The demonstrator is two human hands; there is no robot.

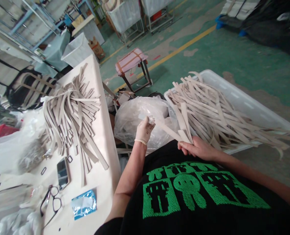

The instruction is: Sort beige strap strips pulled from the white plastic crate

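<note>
My left hand (144, 131), in a thin whitish glove, is closed with its fingertips pinched at one end of a flat beige strap (168, 130). A small pale piece shows at those fingertips, too blurred to name. My right hand (196, 148) is bare and closed round the strap's other part, together with several folded beige straps (184, 119) that stand up from it. Right beside it, a white plastic bin (247, 112) holds a tangled heap of similar straps (208, 107).
On the white table (105, 143) at left lie a pile of straps (68, 111), a phone (62, 173), glasses (54, 199) and a blue packet (84, 204). A clear plastic bag (135, 114) bulges between table and bin. A stool with a pink top (130, 61) stands beyond.
</note>
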